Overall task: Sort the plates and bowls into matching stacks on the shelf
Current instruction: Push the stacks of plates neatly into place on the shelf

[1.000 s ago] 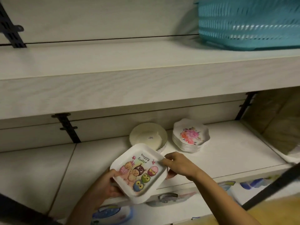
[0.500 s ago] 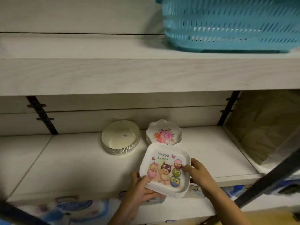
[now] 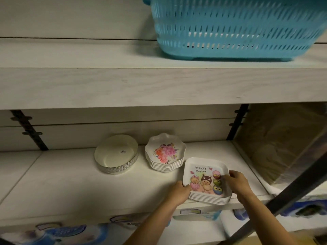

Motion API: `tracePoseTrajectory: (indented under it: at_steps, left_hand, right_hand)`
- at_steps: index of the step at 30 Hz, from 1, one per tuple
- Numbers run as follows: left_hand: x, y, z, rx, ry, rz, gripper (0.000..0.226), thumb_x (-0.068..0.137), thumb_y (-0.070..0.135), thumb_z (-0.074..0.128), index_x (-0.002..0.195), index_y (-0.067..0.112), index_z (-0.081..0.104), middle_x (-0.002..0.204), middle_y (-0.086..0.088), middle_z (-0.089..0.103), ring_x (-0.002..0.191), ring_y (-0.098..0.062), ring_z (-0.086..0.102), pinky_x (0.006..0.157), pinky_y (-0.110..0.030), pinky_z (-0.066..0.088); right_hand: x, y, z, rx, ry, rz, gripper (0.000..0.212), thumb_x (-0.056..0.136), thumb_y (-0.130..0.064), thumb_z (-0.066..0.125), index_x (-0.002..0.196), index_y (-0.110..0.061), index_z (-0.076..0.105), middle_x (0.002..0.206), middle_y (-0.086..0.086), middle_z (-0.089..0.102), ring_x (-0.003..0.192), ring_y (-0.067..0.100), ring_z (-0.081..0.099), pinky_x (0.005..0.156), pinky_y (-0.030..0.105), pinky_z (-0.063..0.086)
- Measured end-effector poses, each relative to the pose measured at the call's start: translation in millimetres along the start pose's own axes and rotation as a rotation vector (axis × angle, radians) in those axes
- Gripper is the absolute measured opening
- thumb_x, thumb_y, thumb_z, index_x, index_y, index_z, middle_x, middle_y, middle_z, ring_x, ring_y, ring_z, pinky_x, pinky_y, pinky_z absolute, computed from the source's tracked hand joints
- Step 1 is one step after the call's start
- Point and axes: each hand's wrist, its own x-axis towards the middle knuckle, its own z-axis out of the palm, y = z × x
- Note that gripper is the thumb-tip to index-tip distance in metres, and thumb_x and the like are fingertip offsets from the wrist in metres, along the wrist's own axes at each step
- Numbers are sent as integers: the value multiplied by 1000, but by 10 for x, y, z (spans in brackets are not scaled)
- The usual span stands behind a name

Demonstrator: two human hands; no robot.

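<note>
A stack of square white plates printed with "Happy Easter" and cartoon chicks rests near the front edge of the lower shelf. My left hand grips the stack's left side and my right hand grips its right side. Just behind and to the left stands a stack of scalloped plates with a pink flower print. Further left sits a cream round bowl with a patterned wall, with a small sticker inside.
A teal slotted plastic basket sits on the upper shelf. Black shelf brackets run up the back wall. A brown wrapped panel closes the right side. Blue and white packages lie below the shelf.
Both hands carried the Easter plate stack rightward along the shelf's front, and it now sits beside the flower plates. The view has shifted, bringing the basket further in.
</note>
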Motion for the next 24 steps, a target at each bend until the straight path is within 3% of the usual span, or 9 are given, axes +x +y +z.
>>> tracePoseTrajectory:
  at_steps: [3,6,9,12,14,16,19,21,24]
  left_hand:
    - [137,69,103,48,1,1,39,90,24,41,122,7,54,117,-11,62,94,-23,56,73,-25,39]
    - [218,128,159,99,7,-9,39,91,23,41,123,3,53,104,-8,57,92,-23,54,73,-24,39]
    - [275,136,146,149,24,-3,40,91,24,42,121,0,54,113,-15,61,95,-25,57,71,-27,44]
    - [285,81,56,166,7,12,41,90,28,44,118,-1,54,100,-11,56,87,-19,50,68,-24,39]
    - [257,29,-85,191,23,37,43,90,33,44,116,0,54,100,-11,59,89,-21,51,73,-28,37]
    - [186,-41,-297,197,75,80,40,90,35,46,104,0,57,87,-9,62,85,-23,53,74,-34,42]
    - [18,-174,-720,151,160,110,30,88,35,48,93,8,62,90,-8,67,81,-21,61,81,-34,50]
    - [-89,-298,-1027,130,213,148,24,89,33,49,83,14,62,82,-2,67,65,-11,57,76,-32,49]
    - [-248,-498,-1488,68,326,153,22,90,28,51,72,17,59,72,1,64,56,-8,51,72,-31,46]
  right_hand:
    - [109,24,-9,-1,40,17,24,89,-8,54,109,2,62,92,15,63,85,30,59,75,36,49]
    - [186,31,9,6,82,17,24,91,-8,50,109,3,61,91,15,61,84,29,56,75,36,48]
    - [215,29,40,9,96,9,25,92,-8,48,111,3,59,93,15,61,85,29,56,77,38,50]
    - [142,-50,57,-25,95,-41,31,94,-13,49,121,1,54,113,20,62,96,34,57,90,46,48]
    - [43,-153,67,-47,107,-131,42,93,-15,52,133,-3,44,132,20,52,117,38,51,98,47,42]
    - [-71,-267,97,-90,123,-270,47,92,-12,53,137,-7,40,142,17,44,127,36,43,103,48,39]
    - [-290,-483,230,-117,58,-428,38,91,-8,54,129,-11,50,135,11,52,122,28,49,99,41,43]
    - [-444,-649,400,-88,-28,-479,33,91,-7,55,123,-11,56,128,8,59,116,23,54,97,36,44]
    - [-661,-892,738,-97,-145,-570,29,91,-9,55,120,-10,58,118,4,62,103,16,58,91,30,46]
